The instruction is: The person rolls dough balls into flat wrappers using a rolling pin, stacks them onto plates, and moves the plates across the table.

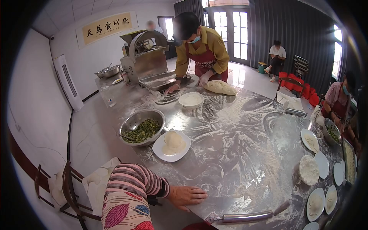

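Note:
My left hand (188, 196) lies flat on the near edge of the metal table, palm down, with its fingers stretched out and holding nothing. To its right, close to the table's front edge, is a metal rolling pin (247, 217). Beyond the hand stands a white plate (184, 151) bearing a stack of pale dough wrappers (173, 142). Behind that plate, a steel bowl (161, 115) holds chopped green filling (143, 131). My right hand is out of view.
Flour (264, 168) is smeared across the table. Opposite, a co-worker in an apron (203, 61) touches a large dough lump (220, 87) near a bowl of flour (191, 99). Several plates, one a white plate (322, 165), line the right side. A chair (73, 191) stands left.

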Motion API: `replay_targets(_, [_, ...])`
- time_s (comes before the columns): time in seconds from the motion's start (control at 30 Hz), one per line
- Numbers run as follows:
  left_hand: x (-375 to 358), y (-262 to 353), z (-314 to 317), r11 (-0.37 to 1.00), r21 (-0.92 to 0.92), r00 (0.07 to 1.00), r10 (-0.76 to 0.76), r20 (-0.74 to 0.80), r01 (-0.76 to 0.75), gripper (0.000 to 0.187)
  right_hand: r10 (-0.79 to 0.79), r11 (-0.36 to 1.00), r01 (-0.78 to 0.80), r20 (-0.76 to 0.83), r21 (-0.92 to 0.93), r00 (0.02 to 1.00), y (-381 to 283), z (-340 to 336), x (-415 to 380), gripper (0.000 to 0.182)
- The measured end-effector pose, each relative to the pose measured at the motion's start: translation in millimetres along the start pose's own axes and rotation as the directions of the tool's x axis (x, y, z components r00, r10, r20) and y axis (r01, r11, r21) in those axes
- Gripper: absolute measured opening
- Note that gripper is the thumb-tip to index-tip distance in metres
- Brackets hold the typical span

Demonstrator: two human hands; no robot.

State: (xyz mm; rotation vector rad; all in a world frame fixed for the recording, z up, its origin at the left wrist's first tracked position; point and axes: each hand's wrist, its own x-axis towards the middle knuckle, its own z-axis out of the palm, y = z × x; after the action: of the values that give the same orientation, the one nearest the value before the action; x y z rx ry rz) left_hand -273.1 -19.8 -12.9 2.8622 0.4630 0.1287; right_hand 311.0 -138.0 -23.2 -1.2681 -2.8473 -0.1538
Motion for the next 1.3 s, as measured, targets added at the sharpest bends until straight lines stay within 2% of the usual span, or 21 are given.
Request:
replay_targets(0.07, [0.0,0.5,-0.3,1.000,0.003,1.000,-0.005,0.004,0.005,0.070,0.007,1.000,-0.007,0.010,-0.005,1.000,-2.8,-5.6,2.3,0.072])
replay_targets(0.13, [0.3,0.8,-0.8,1.000,0.006,1.000,-0.008,0.007,0.008,0.071,0.029,0.987,-0.011,-0.108,0.162,0.994,-20.6,-44.2,28.9,0.031])
replay_targets(0.27, [1.0,2.0,-4.9,1.000,0.008,1.000,-0.014,0.017,0.014,0.069,0.033,0.987,-0.016,-0.100,0.161,0.994,-22.5,-47.7,29.5,0.031])
replay_targets(0.37, [2.2,1.3,-4.3,1.000,0.007,0.999,-0.016,0.043,0.016,0.067,0.067,0.978,-0.060,-0.028,0.198,0.997,-24.2,-50.8,25.7,0.031])
replay_targets(0.43, [2.7,1.5,-5.8,1.000,0.005,0.999,-0.010,0.047,0.010,0.067,0.037,0.976,-0.038,0.008,0.213,0.999,-23.5,-49.2,22.2,0.047])
replay_targets(0.47, [2.9,1.9,-6.5,1.000,0.011,0.998,-0.023,0.050,0.023,0.067,0.051,0.976,-0.052,0.013,0.214,0.999,-21.2,-49.7,21.6,0.047])
replay_targets(0.53, [4.8,2.2,-7.1,1.000,0.007,0.998,-0.016,0.060,0.015,0.067,0.053,0.938,-0.124,0.220,0.324,0.974,-20.5,-64.3,29.6,0.069])
replay_targets(0.57, [4.8,2.2,-6.7,1.000,0.001,0.999,-0.024,0.046,0.024,0.067,0.065,0.936,-0.138,0.226,0.325,0.972,-20.0,-60.9,26.3,0.069])
replay_targets(0.63, [4.4,2.3,-6.6,0.999,-0.004,0.999,-0.034,0.032,0.035,0.067,0.009,0.954,-0.064,0.184,0.294,0.983,-16.4,-54.3,24.0,0.084])
replay_targets(0.97, [5.7,3.7,-11.2,0.999,-0.003,0.998,-0.040,0.044,0.040,0.066,0.037,0.953,-0.087,0.174,0.291,0.984,-13.5,-48.7,20.5,0.084])
replay_targets(1.03, [6.3,3.9,-12.9,0.998,0.028,0.997,-0.055,0.055,0.054,0.064,-0.010,0.956,-0.028,0.129,0.293,0.992,-8.2,-41.6,19.7,0.085])
replay_targets(1.07, [6.7,4.5,-13.5,0.998,0.045,0.997,-0.044,0.064,0.041,0.062,0.051,0.955,-0.094,0.155,0.283,0.987,-9.7,-44.6,25.2,0.085])
replay_targets(1.13, [9.6,5.9,-15.6,0.997,0.065,0.996,-0.051,0.074,0.046,0.061,-0.007,0.980,-0.001,0.042,0.200,0.999,-7.3,-54.6,34.3,0.056])
replay_targets(1.17, [14.1,8.6,-21.8,0.992,0.114,0.993,-0.063,0.099,0.051,0.058,-0.008,0.979,-0.025,0.161,0.201,0.987,0.2,-43.3,25.4,0.079])
replay_targets(1.23, [17.3,3.7,-18.6,0.985,0.170,1.000,-0.005,0.031,0.000,0.065,-0.003,0.975,-0.039,0.186,0.220,0.982,1.9,-41.3,22.4,0.079])
replay_targets(1.27, [20.8,4.9,-16.8,0.996,0.088,0.999,-0.027,-0.030,0.030,0.051,-0.012,0.960,-0.014,0.092,0.278,0.996,3.7,-30.3,15.0,0.078])
replay_targets(1.3, [-1.6,-20.7,30.3,0.938,0.344,0.987,0.093,-0.129,-0.043,0.035,-0.006,0.958,-0.027,0.113,0.286,0.994,4.5,-27.8,10.6,0.079])
